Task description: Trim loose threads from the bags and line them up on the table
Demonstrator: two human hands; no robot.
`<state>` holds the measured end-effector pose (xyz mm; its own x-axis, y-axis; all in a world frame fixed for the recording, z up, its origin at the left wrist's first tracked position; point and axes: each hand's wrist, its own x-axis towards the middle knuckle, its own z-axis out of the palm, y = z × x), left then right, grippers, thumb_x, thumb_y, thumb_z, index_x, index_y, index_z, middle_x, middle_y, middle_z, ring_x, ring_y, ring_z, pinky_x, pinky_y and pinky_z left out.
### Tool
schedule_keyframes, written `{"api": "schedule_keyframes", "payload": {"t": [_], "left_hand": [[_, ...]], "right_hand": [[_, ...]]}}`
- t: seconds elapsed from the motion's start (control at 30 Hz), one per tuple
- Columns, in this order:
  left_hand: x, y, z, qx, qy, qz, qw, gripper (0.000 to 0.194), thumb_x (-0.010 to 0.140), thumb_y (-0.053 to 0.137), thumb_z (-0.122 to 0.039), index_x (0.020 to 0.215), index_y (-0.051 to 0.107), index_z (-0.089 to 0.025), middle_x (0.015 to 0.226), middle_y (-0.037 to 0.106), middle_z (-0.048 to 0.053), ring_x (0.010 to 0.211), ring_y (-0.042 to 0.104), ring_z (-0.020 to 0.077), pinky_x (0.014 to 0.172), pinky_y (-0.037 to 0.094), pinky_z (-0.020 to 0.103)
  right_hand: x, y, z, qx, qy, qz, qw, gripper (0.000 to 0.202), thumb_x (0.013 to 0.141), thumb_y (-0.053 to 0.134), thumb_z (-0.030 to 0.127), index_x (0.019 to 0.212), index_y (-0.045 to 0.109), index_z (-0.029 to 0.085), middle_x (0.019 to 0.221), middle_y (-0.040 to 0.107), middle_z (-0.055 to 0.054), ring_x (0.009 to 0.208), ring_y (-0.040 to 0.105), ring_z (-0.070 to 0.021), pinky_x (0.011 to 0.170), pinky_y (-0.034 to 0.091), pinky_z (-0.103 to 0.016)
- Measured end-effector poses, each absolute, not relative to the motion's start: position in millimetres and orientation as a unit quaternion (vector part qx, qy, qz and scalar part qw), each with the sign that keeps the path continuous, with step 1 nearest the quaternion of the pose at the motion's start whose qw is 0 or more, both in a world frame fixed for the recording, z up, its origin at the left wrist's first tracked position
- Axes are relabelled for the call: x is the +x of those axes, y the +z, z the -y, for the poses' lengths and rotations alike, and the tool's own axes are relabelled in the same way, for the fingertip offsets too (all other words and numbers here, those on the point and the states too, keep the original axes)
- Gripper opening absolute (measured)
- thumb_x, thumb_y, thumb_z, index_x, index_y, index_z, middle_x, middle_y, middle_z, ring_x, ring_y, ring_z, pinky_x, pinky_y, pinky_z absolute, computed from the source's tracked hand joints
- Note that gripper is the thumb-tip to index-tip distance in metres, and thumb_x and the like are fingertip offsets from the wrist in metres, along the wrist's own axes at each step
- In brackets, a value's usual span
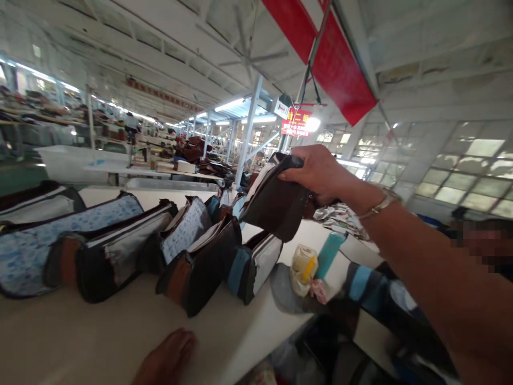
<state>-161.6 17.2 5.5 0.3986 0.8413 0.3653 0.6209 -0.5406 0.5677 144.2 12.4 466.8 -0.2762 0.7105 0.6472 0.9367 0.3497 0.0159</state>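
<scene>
My right hand is raised on the right and grips the top edge of a dark brown bag, thumb on the near side. This bag hangs tilted above the table, with pale lining along its opening. My left hand is low over the front of the white table, blurred, with nothing visible in it. Beyond it stands a row of similar bags, among them a dark one with a brown side panel, a blue-sided one and one with blue-patterned lining.
A yellowish wrapped lump and a teal strip lie right of the row. More dark and blue bag pieces are at the right. A stack of pale pieces sits behind. A person is at the far right.
</scene>
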Motion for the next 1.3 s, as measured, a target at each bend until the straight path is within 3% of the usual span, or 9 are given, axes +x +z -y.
{"api": "schedule_keyframes", "payload": {"t": [0.1,0.23,0.43,0.53,0.67,0.83,0.93,1.03,1.3], "left_hand": [[-158.9,64.6,16.0,0.753,0.405,-0.470,0.218,0.027,0.097,0.044,-0.044,0.086,0.062,-0.026,0.085,0.071,0.000,0.085,0.070,0.0213,0.078,0.056,0.029],[-152.9,168.7,71.6,0.718,0.530,-0.372,0.255,0.035,0.099,0.041,-0.050,0.116,0.057,-0.024,0.114,0.065,0.004,0.110,0.061,0.0224,0.096,0.048,0.031],[-160.3,257.0,129.3,0.779,0.494,-0.137,0.361,0.049,0.102,0.029,-0.055,0.141,0.043,-0.028,0.150,0.044,0.006,0.139,0.040,0.0281,0.117,0.032,0.041],[-173.1,271.1,153.1,0.828,0.427,-0.109,0.346,0.051,0.101,0.035,-0.055,0.145,0.039,-0.030,0.149,0.045,0.005,0.138,0.040,0.0278,0.118,0.029,0.040],[-185.2,275.1,175.3,0.863,0.279,-0.132,0.401,0.036,0.097,0.049,-0.051,0.118,0.060,-0.024,0.109,0.064,0.003,0.103,0.058,0.0210,0.090,0.047,0.029],[-183.2,272.4,158.6,0.844,0.183,-0.175,0.473,0.040,0.092,0.054,-0.056,0.091,0.058,-0.016,0.081,0.052,-0.002,0.074,0.047,0.0125,0.064,0.039,0.022],[-175.4,285.1,140.2,0.855,0.130,-0.149,0.480,0.039,0.092,0.057,-0.054,0.089,0.059,-0.015,0.075,0.047,-0.004,0.069,0.041,0.0104,0.060,0.033,0.022],[-165.2,298.0,131.1,0.863,0.111,-0.104,0.482,0.030,0.093,0.058,-0.043,0.087,0.060,-0.015,0.080,0.049,-0.004,0.072,0.042,0.0099,0.064,0.034,0.022],[-149.3,266.1,133.9,0.835,0.050,-0.165,0.523,0.025,0.094,0.056,-0.040,0.095,0.065,-0.016,0.082,0.051,-0.003,0.076,0.046,0.0119,0.067,0.035,0.025]], "right_hand": [[113.5,470.2,69.0,-0.505,-0.131,0.829,0.203,0.020,0.075,0.076,0.024,0.068,0.060,0.015,0.060,0.050,0.005,0.058,0.045,-0.0095,0.055,0.028,-0.026],[74.4,427.9,149.6,-0.437,-0.024,0.886,0.151,0.029,0.085,0.072,0.031,0.069,0.052,0.017,0.065,0.047,0.006,0.060,0.042,-0.0084,0.056,0.028,-0.025],[37.4,379.1,216.6,-0.341,-0.023,0.920,0.193,0.034,0.087,0.068,0.018,0.073,0.036,0.020,0.075,0.043,0.004,0.071,0.038,-0.0112,0.066,0.030,-0.027],[31.1,377.7,239.9,-0.308,0.053,0.932,0.185,0.036,0.084,0.068,0.014,0.075,0.035,0.021,0.080,0.046,0.003,0.076,0.042,-0.0114,0.073,0.035,-0.026],[33.0,357.0,252.4,-0.292,0.143,0.928,0.183,0.032,0.082,0.072,0.016,0.075,0.041,0.019,0.082,0.050,0.003,0.078,0.047,-0.0109,0.072,0.037,-0.025],[51.7,306.8,230.8,-0.407,0.228,0.862,0.197,0.036,0.076,0.082,0.043,0.085,0.058,0.019,0.082,0.056,0.003,0.073,0.051,-0.0114,0.064,0.036,-0.025],[61.7,297.3,216.1,-0.461,0.243,0.824,0.223,0.049,0.061,0.090,0.051,0.084,0.061,0.019,0.081,0.058,0.004,0.071,0.050,-0.0112,0.061,0.035,-0.024],[67.7,298.7,207.7,-0.447,0.237,0.822,0.262,0.054,0.056,0.093,0.051,0.081,0.059,0.018,0.085,0.061,0.003,0.074,0.049,-0.0120,0.062,0.035,-0.024],[87.9,259.7,210.7,-0.356,0.403,0.782,0.315,0.036,0.078,0.081,0.042,0.093,0.060,0.017,0.102,0.063,-0.005,0.091,0.057,-0.0166,0.078,0.044,-0.030]]}}
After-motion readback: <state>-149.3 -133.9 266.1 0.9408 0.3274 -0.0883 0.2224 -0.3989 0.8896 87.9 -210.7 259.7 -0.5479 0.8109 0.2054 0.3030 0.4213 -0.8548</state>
